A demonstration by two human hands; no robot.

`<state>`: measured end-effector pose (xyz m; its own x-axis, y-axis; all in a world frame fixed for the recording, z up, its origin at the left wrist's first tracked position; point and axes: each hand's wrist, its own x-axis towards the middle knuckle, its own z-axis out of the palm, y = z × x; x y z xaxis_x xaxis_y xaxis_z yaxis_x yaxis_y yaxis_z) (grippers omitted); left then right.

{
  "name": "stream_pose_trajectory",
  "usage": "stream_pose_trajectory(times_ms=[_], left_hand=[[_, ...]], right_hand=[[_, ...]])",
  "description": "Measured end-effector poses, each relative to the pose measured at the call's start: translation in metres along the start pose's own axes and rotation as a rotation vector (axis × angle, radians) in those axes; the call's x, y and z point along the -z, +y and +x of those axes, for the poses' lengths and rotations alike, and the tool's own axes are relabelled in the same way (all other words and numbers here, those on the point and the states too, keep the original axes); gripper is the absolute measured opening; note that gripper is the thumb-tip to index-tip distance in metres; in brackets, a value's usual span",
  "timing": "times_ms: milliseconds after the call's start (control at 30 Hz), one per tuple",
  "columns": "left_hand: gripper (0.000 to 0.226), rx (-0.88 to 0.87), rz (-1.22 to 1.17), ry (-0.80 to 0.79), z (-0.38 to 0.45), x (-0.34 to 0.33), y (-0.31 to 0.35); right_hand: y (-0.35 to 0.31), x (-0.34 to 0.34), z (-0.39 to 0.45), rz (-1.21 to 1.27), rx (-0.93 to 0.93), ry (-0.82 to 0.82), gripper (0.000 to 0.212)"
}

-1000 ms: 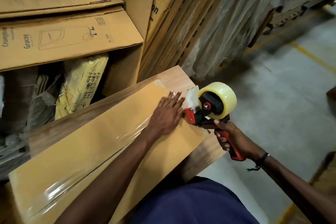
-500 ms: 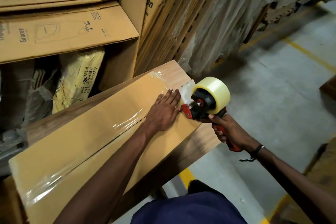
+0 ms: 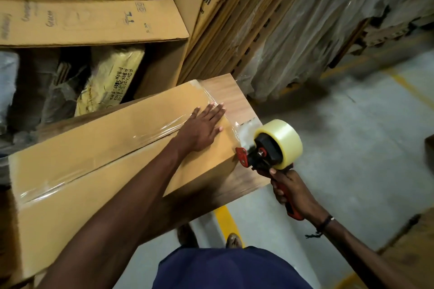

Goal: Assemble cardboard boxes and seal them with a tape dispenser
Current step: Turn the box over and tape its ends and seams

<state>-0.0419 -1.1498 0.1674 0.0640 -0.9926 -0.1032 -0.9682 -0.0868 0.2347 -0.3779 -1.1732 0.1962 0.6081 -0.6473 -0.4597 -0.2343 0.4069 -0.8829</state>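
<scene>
A long flat cardboard box lies on a wood-grain table, running from the lower left up toward the table's far right end. A strip of clear tape runs along its centre seam, glossy and slightly wrinkled, and folds over the right end of the box. The left hand lies flat on the box near that end, fingers straight and together, pressing the tape down.

Just off the box's right end, the right hand grips the red handle of a tape dispenser. Its red blade end touches the box's corner, and a full roll of pale clear tape sits on its black hub. A dark cord is tied round the right wrist.

Behind the table, a large open carton shows its flap, with faint print that seems to read "Gracee"; motion blur makes the rest unreadable. Inside it lies a yellow plastic-wrapped bundle with handwritten lines, partly readable as "P Box". To the right of the carton, flattened cardboard sheets lean on edge, close against the table's far corner, and one carries letters ending in "on". Further right stand goods wrapped in clear film. A grey concrete floor with yellow lines spreads out to the right.
</scene>
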Motion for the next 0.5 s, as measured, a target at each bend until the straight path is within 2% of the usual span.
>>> stream_pose_trajectory(times_ms=[133, 167, 267, 300, 433, 500], left_hand=[[0.064, 0.041, -0.007, -0.017, -0.001, 0.005, 0.007], [0.064, 0.050, -0.004, -0.028, -0.001, 0.007, 0.008], [0.065, 0.087, -0.003, -0.071, 0.000, 0.012, 0.013], [0.065, 0.100, -0.006, -0.080, 0.001, 0.013, 0.014], [0.066, 0.139, 0.010, -0.100, 0.003, 0.015, 0.021], [0.066, 0.168, -0.002, -0.116, 0.005, 0.017, 0.026]], right_hand=[[-0.003, 0.004, -0.002, -0.012, -0.017, 0.015, 0.075], [-0.005, 0.006, -0.003, -0.013, -0.027, 0.009, 0.071], [-0.010, 0.013, -0.012, -0.036, -0.051, -0.017, 0.038], [-0.008, 0.016, -0.016, -0.048, -0.051, -0.021, 0.036], [0.006, 0.026, -0.029, -0.069, -0.077, -0.002, 0.044], [0.007, 0.026, -0.027, -0.113, -0.089, 0.000, 0.060]])
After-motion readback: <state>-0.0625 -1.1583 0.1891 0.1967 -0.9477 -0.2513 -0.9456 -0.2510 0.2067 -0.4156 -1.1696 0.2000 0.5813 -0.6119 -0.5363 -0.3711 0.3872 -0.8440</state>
